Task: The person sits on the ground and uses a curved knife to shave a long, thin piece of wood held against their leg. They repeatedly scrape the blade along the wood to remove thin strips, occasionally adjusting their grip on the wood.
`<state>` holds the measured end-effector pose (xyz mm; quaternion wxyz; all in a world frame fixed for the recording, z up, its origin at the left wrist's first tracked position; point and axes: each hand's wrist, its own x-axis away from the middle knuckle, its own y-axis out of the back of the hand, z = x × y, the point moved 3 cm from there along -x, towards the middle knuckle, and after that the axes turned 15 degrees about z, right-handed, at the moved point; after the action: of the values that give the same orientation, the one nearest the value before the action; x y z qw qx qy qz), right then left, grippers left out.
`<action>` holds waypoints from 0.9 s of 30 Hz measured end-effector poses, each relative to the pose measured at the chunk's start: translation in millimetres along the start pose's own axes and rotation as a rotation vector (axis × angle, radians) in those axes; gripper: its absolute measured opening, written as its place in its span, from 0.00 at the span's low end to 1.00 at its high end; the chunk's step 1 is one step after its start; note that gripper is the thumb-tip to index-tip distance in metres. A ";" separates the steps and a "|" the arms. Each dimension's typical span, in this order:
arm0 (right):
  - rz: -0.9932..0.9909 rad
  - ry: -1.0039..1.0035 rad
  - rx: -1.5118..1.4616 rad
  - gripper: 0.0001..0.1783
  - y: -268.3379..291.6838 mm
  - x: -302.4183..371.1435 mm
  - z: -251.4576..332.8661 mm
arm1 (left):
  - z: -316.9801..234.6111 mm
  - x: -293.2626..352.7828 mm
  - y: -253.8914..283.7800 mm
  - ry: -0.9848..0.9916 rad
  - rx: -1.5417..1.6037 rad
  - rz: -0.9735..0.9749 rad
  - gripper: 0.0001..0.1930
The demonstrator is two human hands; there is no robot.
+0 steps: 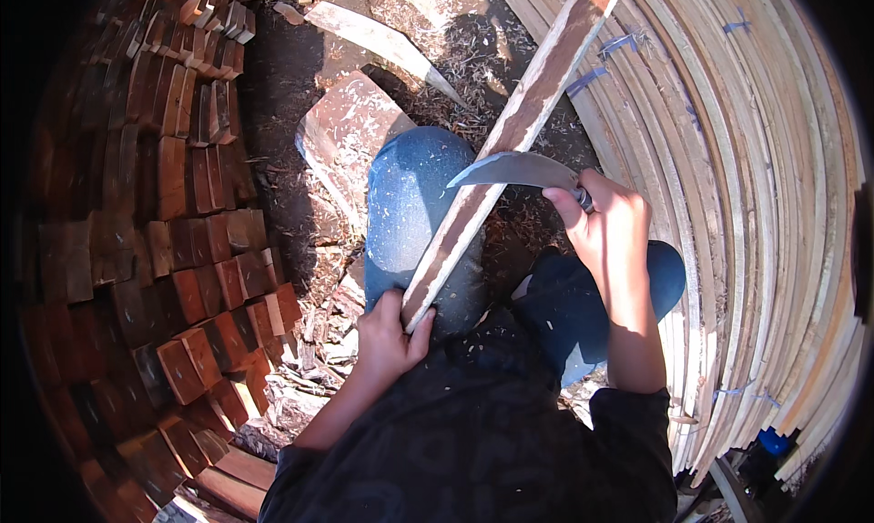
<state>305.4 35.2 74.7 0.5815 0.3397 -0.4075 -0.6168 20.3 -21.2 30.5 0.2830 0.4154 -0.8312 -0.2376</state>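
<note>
A long wooden strip (523, 122) slants across my raised knee, its face dark brown bark down the middle with pale shaved edges. My left hand (391, 334) is closed round its near end, by my lap. In my right hand (608, 215) is the handle of a curved knife (514, 169), a sickle-like blade. The blade lies across the strip just beyond my knee, its tip pointing left. Most of the handle is hidden in my fist. The strip's far end runs up past the top edge of the view.
Stacked reddish-brown wood blocks (187, 368) rise on the left. Long pale wooden strips (728, 204), some tied with blue bands, lie piled on the right. A flat board (350, 122) and a pointed pale offcut (382, 40) rest ahead on ground strewn with shavings.
</note>
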 end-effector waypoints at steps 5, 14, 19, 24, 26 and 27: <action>-0.097 -0.124 0.069 0.32 10.3 -25.2 -24.5 | -0.5 2.5 -2.9 0.030 -0.108 0.004 0.17; -0.159 -0.384 -0.261 0.31 50.5 -7.0 -110.9 | 3.9 4.3 -1.2 0.014 -0.137 0.044 0.18; 0.089 -0.019 -0.100 0.24 -9.7 25.8 -0.5 | 0.7 3.1 -0.6 -0.001 -0.112 0.075 0.18; -0.038 0.125 0.103 0.26 -8.5 -0.3 -8.7 | -2.8 2.4 -1.8 0.019 -0.118 0.050 0.18; -0.006 -0.098 0.006 0.28 0.2 -18.1 -33.4 | -5.4 1.0 -3.0 0.010 -0.119 0.055 0.18; -0.040 -0.070 0.047 0.28 2.0 -24.4 -38.1 | -8.2 -0.4 -1.9 0.012 -0.121 0.058 0.18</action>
<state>342.6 55.4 58.5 0.5465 0.3393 -0.4351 -0.6300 27.0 -23.2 35.2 0.3195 0.3746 -0.8253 -0.2764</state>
